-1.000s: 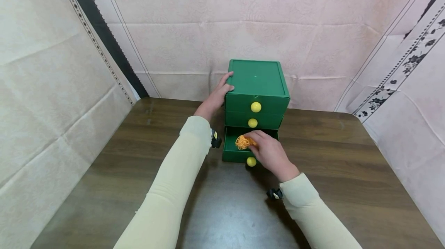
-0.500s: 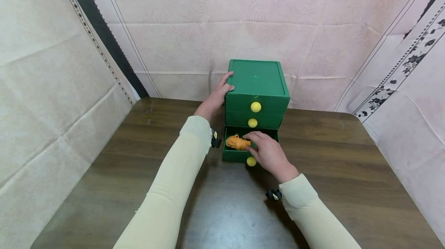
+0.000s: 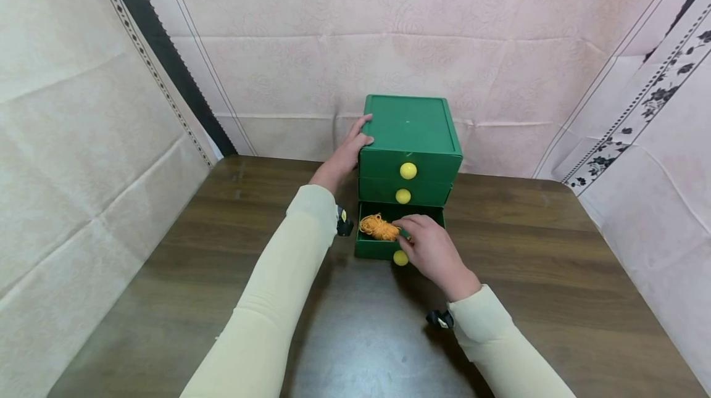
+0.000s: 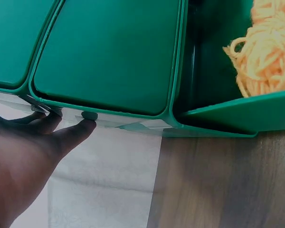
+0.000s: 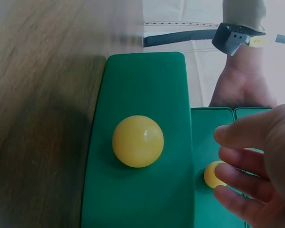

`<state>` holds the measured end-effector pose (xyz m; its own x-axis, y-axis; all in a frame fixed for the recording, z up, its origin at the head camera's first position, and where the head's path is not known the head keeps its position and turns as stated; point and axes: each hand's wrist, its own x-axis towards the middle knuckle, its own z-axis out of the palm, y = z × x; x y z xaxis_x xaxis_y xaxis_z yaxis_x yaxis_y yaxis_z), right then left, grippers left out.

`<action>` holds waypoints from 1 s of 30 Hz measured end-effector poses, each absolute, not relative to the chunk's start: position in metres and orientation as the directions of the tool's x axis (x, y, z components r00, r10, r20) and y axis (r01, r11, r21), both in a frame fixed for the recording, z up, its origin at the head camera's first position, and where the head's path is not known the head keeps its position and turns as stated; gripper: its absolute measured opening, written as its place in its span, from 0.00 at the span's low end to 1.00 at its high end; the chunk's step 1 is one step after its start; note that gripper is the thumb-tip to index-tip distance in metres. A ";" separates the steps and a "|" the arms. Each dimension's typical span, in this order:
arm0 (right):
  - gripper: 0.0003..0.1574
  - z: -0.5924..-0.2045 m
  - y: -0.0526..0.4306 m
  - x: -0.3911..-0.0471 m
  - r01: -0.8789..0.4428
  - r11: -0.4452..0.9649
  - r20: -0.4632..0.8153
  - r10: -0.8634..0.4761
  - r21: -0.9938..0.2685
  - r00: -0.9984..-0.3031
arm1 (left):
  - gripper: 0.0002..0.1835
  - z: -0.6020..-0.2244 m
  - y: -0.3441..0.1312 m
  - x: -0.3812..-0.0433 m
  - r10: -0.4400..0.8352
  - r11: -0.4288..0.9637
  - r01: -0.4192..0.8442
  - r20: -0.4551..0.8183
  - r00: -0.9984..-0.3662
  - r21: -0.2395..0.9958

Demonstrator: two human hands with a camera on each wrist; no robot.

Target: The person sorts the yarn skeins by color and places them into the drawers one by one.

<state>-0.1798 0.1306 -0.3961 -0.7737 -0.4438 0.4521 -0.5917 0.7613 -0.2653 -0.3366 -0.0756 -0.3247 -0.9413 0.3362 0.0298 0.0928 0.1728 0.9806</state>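
Observation:
A green cabinet (image 3: 411, 123) of three stacked drawers with round yellow knobs stands on the table. Its bottom drawer (image 3: 373, 251) is pulled out. A bundle of orange yarn (image 3: 379, 227) lies in that drawer toward the left, and the left wrist view shows its loose loops of yarn (image 4: 266, 59). My right hand (image 3: 430, 247) is over the drawer's right part, fingertips right at the yarn's end; in the right wrist view its loosely bent fingers (image 5: 244, 173) have nothing between them. My left hand (image 3: 347, 150) rests against the cabinet's left side, fingertips at the top edge.
The brown wooden table (image 3: 222, 274) stretches out around the cabinet. Pale patterned cloth (image 3: 278, 77) hangs behind and on both sides. The bottom drawer's yellow knob (image 5: 138, 141) juts out at the front, below my right hand.
My right hand has let go of the yarn, which has come down into the left part of the drawer. That hand's fingers have shifted slightly right. The left hand has stayed in place.

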 end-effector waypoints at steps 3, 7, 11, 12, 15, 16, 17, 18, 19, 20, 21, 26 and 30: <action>0.14 -0.395 0.131 -0.177 -0.603 0.752 0.469 -0.445 -0.266 -0.763 | 0.37 -0.314 -0.077 -0.327 0.356 0.168 0.077 0.012 -0.934 0.983; 0.12 -0.394 0.131 -0.174 -0.609 0.750 0.473 -0.452 -0.257 -0.756 | 0.37 -0.303 -0.077 -0.317 0.369 0.176 0.080 0.009 -0.929 0.981; 0.10 -0.395 0.131 -0.171 -0.607 0.754 0.457 -0.461 -0.250 -0.760 | 0.37 -0.302 -0.078 -0.316 0.369 0.180 0.084 0.012 -0.930 0.980; 0.10 -0.395 0.131 -0.170 -0.606 0.755 0.452 -0.462 -0.251 -0.763 | 0.37 -0.302 -0.078 -0.316 0.367 0.178 0.082 0.012 -0.930 0.981; 0.11 -0.396 0.130 -0.166 -0.602 0.757 0.435 -0.467 -0.253 -0.770 | 0.36 -0.310 -0.077 -0.323 0.358 0.170 0.081 0.015 -0.934 0.982; 0.11 -0.396 0.130 -0.165 -0.600 0.758 0.429 -0.468 -0.253 -0.772 | 0.36 -0.313 -0.077 -0.326 0.352 0.169 0.082 0.018 -0.936 0.982; 0.12 -0.397 0.130 -0.164 -0.598 0.759 0.423 -0.469 -0.256 -0.776 | 0.36 -0.316 -0.076 -0.329 0.346 0.169 0.085 0.022 -0.938 0.982; 0.12 -0.397 0.130 -0.163 -0.596 0.761 0.416 -0.470 -0.257 -0.779 | 0.35 -0.319 -0.076 -0.332 0.341 0.169 0.088 0.025 -0.940 0.982; 0.12 -0.398 0.130 -0.162 -0.595 0.762 0.409 -0.472 -0.257 -0.781 | 0.35 -0.322 -0.076 -0.335 0.336 0.167 0.090 0.029 -0.941 0.982; 0.13 -0.399 0.130 -0.162 -0.595 0.761 0.403 -0.475 -0.258 -0.782 | 0.35 -0.324 -0.076 -0.337 0.331 0.168 0.093 0.033 -0.943 0.981; 0.12 -0.399 0.130 -0.161 -0.597 0.760 0.397 -0.480 -0.256 -0.782 | 0.35 -0.325 -0.075 -0.337 0.327 0.168 0.096 0.037 -0.944 0.981; 0.11 -0.405 0.132 -0.160 -0.623 0.747 0.378 -0.520 -0.233 -0.766 | 0.35 -0.326 -0.074 -0.337 0.324 0.169 0.105 0.046 -0.945 0.980; 0.10 -0.408 0.134 -0.159 -0.638 0.736 0.364 -0.543 -0.228 -0.756 | 0.35 -0.319 -0.075 -0.331 0.345 0.165 0.080 0.019 -0.938 0.983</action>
<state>-0.1586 0.1336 -0.4083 -0.7564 -0.5435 0.3640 -0.6381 0.7355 -0.2278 -0.3311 -0.0755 -0.3186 -0.9383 0.3453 0.0187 0.0802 0.1647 0.9831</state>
